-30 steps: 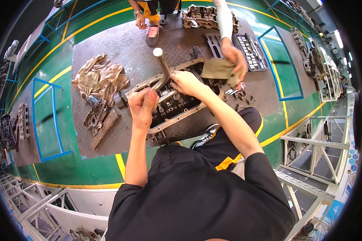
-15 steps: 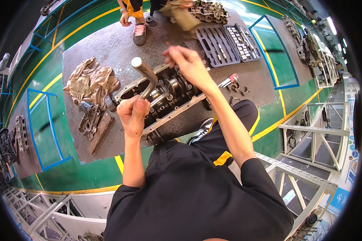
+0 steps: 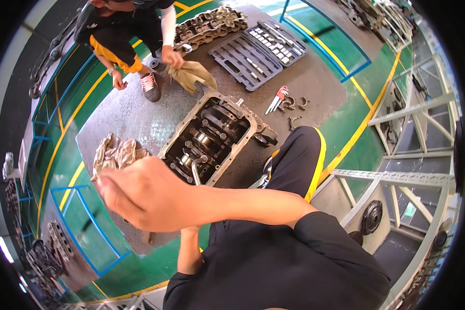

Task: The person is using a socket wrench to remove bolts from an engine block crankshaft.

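A: In the head view, what are the hands doing?
B: The right hand is up close, fingers bent inward, its back toward us. The palm is hidden, so I can't tell how far it is closed or whether it grips anything. The left hand is out of sight behind the right arm; only the left forearm shows, so its state I can't tell either.
A: And the engine block?
B: The engine block lies at the middle of the view, open side up, on the dark floor plate. A bent metal bar rises from its near end and disappears behind the right arm.
A: How would you handle that bar well?
B: My judgement: keep its head fully seated and square, pull smoothly rather than jerk, and keep knuckles clear of the rim. A steady stance matters too, since the block could shift.
A: How does the block look?
B: Pale, slightly stained rim, dark and oily inside. A shaft runs lengthwise, with shiny round sections between darker pieces. Past its far corner, a co-worker's hand holds 1 brown cloth.
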The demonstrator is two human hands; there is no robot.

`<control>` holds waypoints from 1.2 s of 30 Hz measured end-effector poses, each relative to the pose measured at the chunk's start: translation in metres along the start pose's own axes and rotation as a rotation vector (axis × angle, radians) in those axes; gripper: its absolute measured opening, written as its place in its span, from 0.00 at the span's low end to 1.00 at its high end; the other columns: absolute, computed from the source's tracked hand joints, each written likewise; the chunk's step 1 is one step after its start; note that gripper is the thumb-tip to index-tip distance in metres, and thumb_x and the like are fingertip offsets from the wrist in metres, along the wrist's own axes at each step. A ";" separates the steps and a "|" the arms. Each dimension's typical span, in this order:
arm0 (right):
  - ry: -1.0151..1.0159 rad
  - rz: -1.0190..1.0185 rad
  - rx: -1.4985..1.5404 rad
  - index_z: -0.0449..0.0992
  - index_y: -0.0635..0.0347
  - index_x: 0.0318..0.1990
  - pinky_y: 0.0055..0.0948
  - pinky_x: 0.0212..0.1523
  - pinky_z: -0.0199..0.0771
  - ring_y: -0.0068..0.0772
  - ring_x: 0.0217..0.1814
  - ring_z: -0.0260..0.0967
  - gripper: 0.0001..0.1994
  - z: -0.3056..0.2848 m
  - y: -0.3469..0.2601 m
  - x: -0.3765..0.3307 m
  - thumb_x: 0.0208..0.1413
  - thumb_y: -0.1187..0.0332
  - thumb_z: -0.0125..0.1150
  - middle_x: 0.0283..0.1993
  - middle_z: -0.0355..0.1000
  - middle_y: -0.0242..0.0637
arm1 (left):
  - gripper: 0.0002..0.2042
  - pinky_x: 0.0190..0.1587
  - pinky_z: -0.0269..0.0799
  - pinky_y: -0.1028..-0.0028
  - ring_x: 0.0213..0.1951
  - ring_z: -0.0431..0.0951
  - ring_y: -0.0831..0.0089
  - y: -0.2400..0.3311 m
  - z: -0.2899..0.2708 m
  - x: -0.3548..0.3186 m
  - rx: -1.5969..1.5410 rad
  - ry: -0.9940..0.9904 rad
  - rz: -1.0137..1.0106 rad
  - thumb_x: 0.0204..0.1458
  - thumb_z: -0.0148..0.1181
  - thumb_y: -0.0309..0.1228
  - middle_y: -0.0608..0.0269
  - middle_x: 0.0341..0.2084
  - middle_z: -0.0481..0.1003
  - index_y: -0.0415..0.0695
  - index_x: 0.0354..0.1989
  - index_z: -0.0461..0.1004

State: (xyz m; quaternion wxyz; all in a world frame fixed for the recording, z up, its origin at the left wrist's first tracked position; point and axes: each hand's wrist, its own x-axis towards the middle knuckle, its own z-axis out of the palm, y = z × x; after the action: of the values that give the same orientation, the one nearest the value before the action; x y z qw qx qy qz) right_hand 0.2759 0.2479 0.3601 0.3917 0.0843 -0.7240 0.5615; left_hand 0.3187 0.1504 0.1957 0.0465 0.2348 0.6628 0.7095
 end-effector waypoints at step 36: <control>0.075 0.066 0.105 0.62 0.64 0.32 0.46 0.31 0.66 0.53 0.26 0.65 0.08 -0.024 -0.004 -0.006 0.61 0.70 0.48 0.23 0.64 0.49 | 0.20 0.18 0.48 0.73 0.16 0.57 0.81 0.033 0.050 0.167 -0.759 0.284 -0.848 0.61 0.53 0.33 0.72 0.13 0.60 0.47 0.15 0.59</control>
State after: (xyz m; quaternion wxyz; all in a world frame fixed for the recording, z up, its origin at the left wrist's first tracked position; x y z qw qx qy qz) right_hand 0.2933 0.2654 0.3612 0.3949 0.0595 -0.6807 0.6141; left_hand 0.1984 0.2554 0.2730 0.3179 -0.1816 0.3980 0.8412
